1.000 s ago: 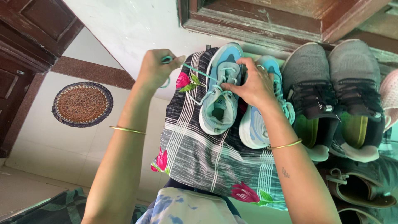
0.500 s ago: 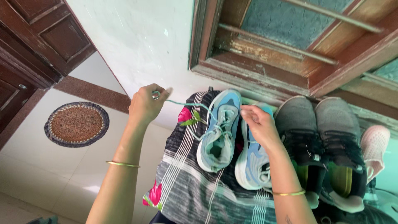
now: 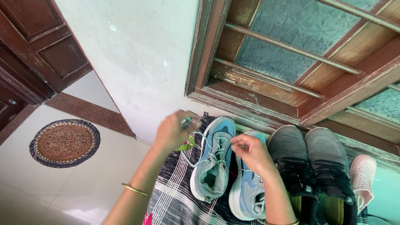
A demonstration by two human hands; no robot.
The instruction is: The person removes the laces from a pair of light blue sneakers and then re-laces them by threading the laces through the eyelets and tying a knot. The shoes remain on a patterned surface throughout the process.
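Note:
A pair of light blue sneakers stands on a striped grey cloth with pink flowers. My left hand pinches the pale green lace of the left sneaker, close to the shoe's toe end. My right hand is curled over the laces between the left sneaker and the right sneaker, fingers closed on the lace there.
A grey and black pair of sneakers sits to the right, then a pink shoe. Behind stands a wooden window frame with bars. A round woven mat lies on the tiled floor at left, near a dark wooden door.
My left hand has come in from an outstretched pull to right beside the left sneaker, slackening the lace. The camera has tilted up, so the shoes sit lower in view.

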